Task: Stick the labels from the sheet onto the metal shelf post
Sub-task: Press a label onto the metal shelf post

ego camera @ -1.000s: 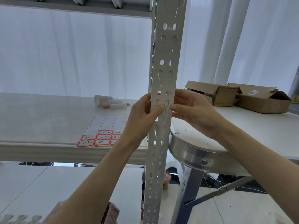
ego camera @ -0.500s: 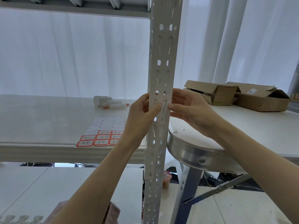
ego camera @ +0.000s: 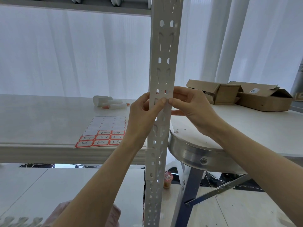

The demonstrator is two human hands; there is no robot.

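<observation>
Both my left hand (ego camera: pixel 142 118) and right hand (ego camera: pixel 193 107) pinch the metal shelf post (ego camera: pixel 162 51), thumbs meeting on its front, probably pressing flat a label hidden beneath them, while the label sheet (ego camera: pixel 101 138) lies on the counter (ego camera: pixel 41 122) just left of it.

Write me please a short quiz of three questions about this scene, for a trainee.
1. True or false: the left hand and the right hand both grip the white perforated metal shelf post.
2. Where lies the partly used paper label sheet? A: flat on the white table; B: hanging on the post; C: in the right hand.
3. What colour are the borders of the labels left on the sheet?
Key: 1 true; 2 A; 3 red.
</observation>
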